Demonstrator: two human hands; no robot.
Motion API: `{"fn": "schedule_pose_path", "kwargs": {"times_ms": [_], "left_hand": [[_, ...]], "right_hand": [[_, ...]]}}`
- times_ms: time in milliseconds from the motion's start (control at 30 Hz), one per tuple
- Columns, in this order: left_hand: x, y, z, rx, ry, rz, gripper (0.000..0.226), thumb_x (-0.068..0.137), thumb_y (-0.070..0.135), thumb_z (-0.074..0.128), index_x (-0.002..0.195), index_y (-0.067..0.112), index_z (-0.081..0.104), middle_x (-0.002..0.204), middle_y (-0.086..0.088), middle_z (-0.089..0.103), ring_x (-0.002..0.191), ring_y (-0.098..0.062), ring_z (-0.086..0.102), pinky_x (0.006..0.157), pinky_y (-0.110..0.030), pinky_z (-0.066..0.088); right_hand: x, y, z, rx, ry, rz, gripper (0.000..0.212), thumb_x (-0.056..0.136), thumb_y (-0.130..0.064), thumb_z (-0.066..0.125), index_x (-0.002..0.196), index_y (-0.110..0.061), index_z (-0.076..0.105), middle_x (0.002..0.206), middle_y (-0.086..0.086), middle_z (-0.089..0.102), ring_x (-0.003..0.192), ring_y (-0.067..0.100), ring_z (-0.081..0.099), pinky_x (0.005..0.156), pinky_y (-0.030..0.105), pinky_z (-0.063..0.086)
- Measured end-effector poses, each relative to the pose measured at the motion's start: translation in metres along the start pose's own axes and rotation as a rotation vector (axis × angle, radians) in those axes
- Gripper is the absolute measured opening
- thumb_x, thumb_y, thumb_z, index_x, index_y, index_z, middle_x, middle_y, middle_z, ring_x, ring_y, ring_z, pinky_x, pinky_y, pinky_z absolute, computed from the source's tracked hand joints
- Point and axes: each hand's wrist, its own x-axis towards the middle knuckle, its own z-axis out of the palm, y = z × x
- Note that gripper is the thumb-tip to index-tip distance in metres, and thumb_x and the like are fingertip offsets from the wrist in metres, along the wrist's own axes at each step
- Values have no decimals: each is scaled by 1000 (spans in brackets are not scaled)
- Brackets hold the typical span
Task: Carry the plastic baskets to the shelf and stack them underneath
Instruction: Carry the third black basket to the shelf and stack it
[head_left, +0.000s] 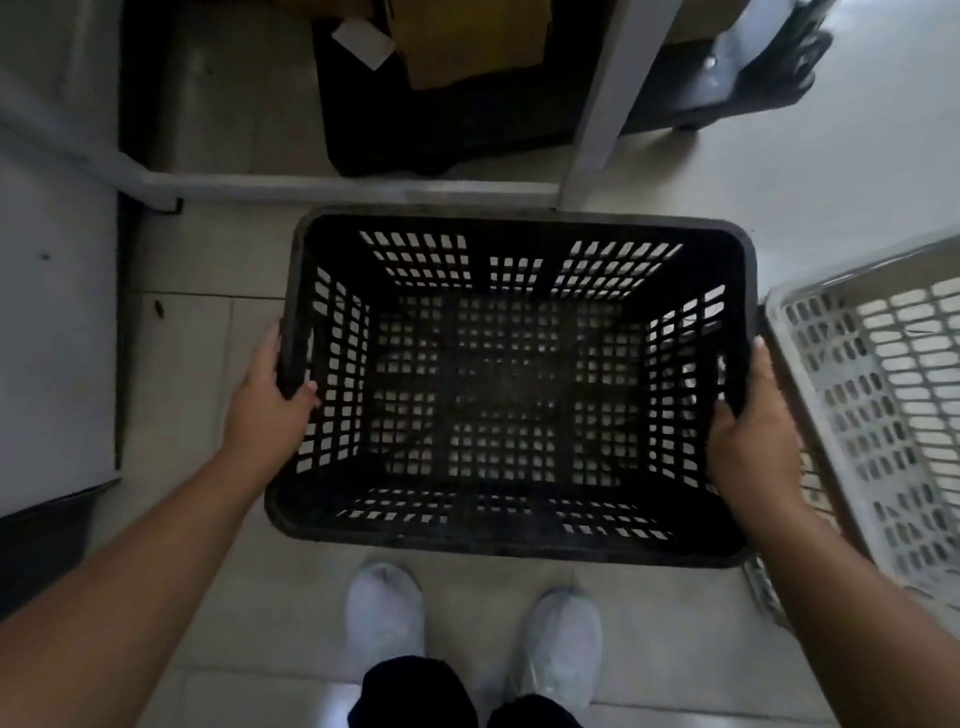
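A black perforated plastic basket (519, 540) fills the middle of the head view, held level above the tiled floor and empty inside. My left hand (267, 400) grips its left rim, thumb over the edge. My right hand (753, 436) grips the right rim the same way. A white perforated plastic basket (893, 395) lies tilted on the floor just right of the black one, partly behind my right forearm. The shelf's white frame bar (332, 184) and upright leg (602, 114) run just beyond the black basket's far edge.
Under the shelf sit a black bag or box (441, 130) and brown cardboard (467, 47). A dark wheeled object (748, 73) stands at the far right. A white panel (52, 338) borders the left. My white shoes (384, 613) stand on the floor below the basket.
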Motion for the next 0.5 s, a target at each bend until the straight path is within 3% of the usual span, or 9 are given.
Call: {"fn": "schedule_pose_path", "kwargs": {"times_ms": [67,167,333,433,500], "left_hand": [[-3,1,1,-24,-18,20,67,93,3,53,143,44,35,117,8,64,82,-18,68,84,-42,53],[-27,2,-19,-65,-20,-15,75,94,0,51,129,63,33,113,14,62,78,-18,66,79,-39,52],[-104,7,-95,-109,-18,-103,61,94,3,52,136,46,41,117,9,63,83,-19,67,83,-48,55],[-162,29,-158,-90,19,-171,64,94,7,52,118,65,38,107,13,64,83,-16,66,81,-42,53],[-200,41,-202,-75,59,-204,67,92,4,53,121,63,36,108,14,65,79,-16,67,79,-41,53]], "right_hand": [[-2,0,-3,-17,-11,2,69,95,-4,43,153,-31,17,147,12,44,128,33,46,101,40,38],[-19,-12,-21,-46,-36,-2,71,94,0,41,153,-31,17,147,10,44,129,31,45,103,39,36],[-75,-54,-80,-47,-98,-65,71,92,1,39,151,-35,20,136,10,50,112,25,53,96,44,46],[-114,-89,-124,-77,-166,-93,73,92,3,39,152,-32,18,132,11,52,95,16,50,83,35,44],[-138,-117,-154,-68,-214,-128,75,91,2,39,151,-36,17,130,8,52,95,18,54,84,39,49]]}}
